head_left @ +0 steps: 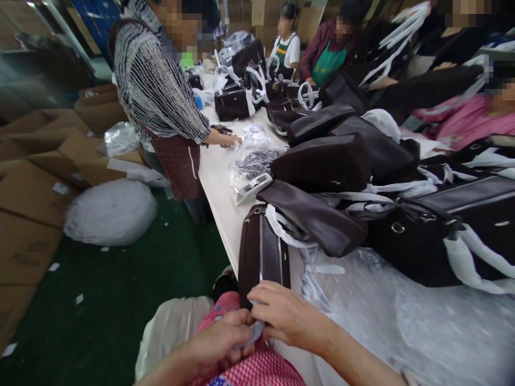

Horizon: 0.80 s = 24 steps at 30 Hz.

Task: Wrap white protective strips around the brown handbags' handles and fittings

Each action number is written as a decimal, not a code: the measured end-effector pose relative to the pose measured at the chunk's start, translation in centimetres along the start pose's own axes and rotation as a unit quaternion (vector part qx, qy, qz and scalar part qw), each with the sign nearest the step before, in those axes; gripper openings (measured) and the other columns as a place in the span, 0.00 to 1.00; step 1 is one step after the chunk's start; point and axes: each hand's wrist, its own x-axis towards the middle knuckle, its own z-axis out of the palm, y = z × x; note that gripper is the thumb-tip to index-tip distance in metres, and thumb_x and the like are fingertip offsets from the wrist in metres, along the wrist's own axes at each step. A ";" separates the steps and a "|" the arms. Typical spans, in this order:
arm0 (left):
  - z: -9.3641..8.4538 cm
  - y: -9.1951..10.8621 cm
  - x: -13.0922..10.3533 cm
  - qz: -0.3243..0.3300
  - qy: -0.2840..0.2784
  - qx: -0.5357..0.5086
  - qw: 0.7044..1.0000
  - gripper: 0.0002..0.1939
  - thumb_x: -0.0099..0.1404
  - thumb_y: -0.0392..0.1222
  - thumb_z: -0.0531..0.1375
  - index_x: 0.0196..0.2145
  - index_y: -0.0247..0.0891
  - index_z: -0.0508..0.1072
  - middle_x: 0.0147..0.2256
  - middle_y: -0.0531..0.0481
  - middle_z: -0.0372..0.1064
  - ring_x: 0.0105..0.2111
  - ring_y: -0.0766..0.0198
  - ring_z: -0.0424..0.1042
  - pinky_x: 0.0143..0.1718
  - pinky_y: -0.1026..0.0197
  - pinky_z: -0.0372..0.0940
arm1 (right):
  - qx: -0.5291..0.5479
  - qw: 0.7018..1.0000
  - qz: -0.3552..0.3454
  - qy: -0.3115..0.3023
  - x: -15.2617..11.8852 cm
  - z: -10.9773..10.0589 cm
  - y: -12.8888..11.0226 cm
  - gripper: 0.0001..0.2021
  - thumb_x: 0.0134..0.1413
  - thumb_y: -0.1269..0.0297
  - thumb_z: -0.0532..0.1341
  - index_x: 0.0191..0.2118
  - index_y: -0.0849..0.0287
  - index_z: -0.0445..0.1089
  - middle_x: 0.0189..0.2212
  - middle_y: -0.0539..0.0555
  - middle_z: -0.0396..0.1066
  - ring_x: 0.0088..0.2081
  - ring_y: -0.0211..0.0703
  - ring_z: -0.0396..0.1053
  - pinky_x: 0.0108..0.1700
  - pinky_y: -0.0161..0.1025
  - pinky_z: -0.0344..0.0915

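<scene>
A dark brown handbag lies at the table edge in front of me, its near end against my lap. A white-wrapped strap curves beside its far end. At the near end, my left hand is closed, thumb and fingers pinching a whitish strip of wrapping. My right hand reaches in from the other side, fingers curled down over the bag's near end and touching the same strip. What lies under the right fingertips is hidden.
More brown bags with white-wrapped handles cover the table's right side. Plastic sheeting spreads at near right. Cardboard boxes and a plastic bundle stand at left. A person in a patterned top works at the table's left edge; others sit opposite.
</scene>
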 end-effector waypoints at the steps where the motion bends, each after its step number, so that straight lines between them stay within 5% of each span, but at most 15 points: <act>1: 0.0 0.0 0.2 0.003 -0.013 -0.007 1.000 0.19 0.54 0.50 0.62 0.39 0.38 0.62 0.22 0.61 0.59 0.14 0.77 0.45 0.17 0.64 0.32 | 0.002 1.000 0.008 0.009 -0.2 0.2 0.1 0.11 0.54 0.63 0.69 0.40 0.61 0.72 0.51 0.59 0.71 0.56 0.49 0.66 0.63 0.47 0.58; 4: -0.1 -0.1 0.4 0.000 -0.037 -0.017 0.999 0.20 0.54 0.51 0.63 0.38 0.39 0.60 0.22 0.60 0.61 0.13 0.78 0.45 0.17 0.64 0.31 | -0.031 0.996 0.063 0.051 -1.1 0.3 0.0 0.23 0.49 0.58 0.72 0.49 0.59 0.69 0.60 0.64 0.63 0.61 0.58 0.60 0.65 0.58 0.53; 7: -0.3 -0.1 0.3 -0.011 -0.033 -0.013 0.999 0.19 0.55 0.51 0.61 0.38 0.39 0.60 0.22 0.59 0.63 0.12 0.79 0.44 0.16 0.65 0.31 | -0.094 0.986 0.122 0.067 -2.4 0.3 -0.7 0.38 0.42 0.56 0.75 0.59 0.54 0.61 0.62 0.67 0.59 0.58 0.65 0.63 0.56 0.64 0.63; 12: -0.6 0.1 -0.4 -0.005 -0.041 -0.012 0.999 0.23 0.55 0.49 0.61 0.44 0.37 0.59 0.24 0.56 0.68 0.12 0.78 0.48 0.15 0.68 0.36 | -0.166 0.981 0.070 0.076 -3.2 0.8 -1.2 0.17 0.65 0.65 0.58 0.57 0.47 0.62 0.53 0.58 0.67 0.41 0.49 0.72 0.38 0.44 0.70; 17: -1.4 0.9 -1.0 0.026 -0.064 0.029 0.997 0.21 0.54 0.50 0.62 0.41 0.36 0.62 0.29 0.49 0.73 0.19 0.70 0.62 0.22 0.67 0.54 | -0.108 0.992 0.058 0.029 -0.8 0.8 -0.5 0.12 0.61 0.60 0.63 0.49 0.51 0.66 0.50 0.55 0.66 0.42 0.46 0.71 0.36 0.38 0.67; 22: -2.2 1.3 -1.9 0.082 0.066 0.246 0.964 0.04 0.56 0.37 0.56 0.31 0.40 0.69 0.30 0.55 0.68 0.31 0.64 0.66 0.35 0.64 0.57 | -0.062 0.994 0.087 0.010 1.6 0.6 -0.4 0.07 0.60 0.63 0.62 0.44 0.55 0.69 0.45 0.54 0.67 0.41 0.46 0.71 0.35 0.38 0.67; 24: -1.8 1.5 -2.5 0.095 0.116 0.325 0.934 0.08 0.60 0.39 0.53 0.28 0.42 0.71 0.30 0.55 0.68 0.35 0.62 0.67 0.38 0.63 0.57 | -0.061 0.993 0.098 0.000 2.0 0.5 -0.6 0.06 0.60 0.64 0.61 0.43 0.55 0.69 0.45 0.54 0.67 0.41 0.46 0.71 0.35 0.38 0.67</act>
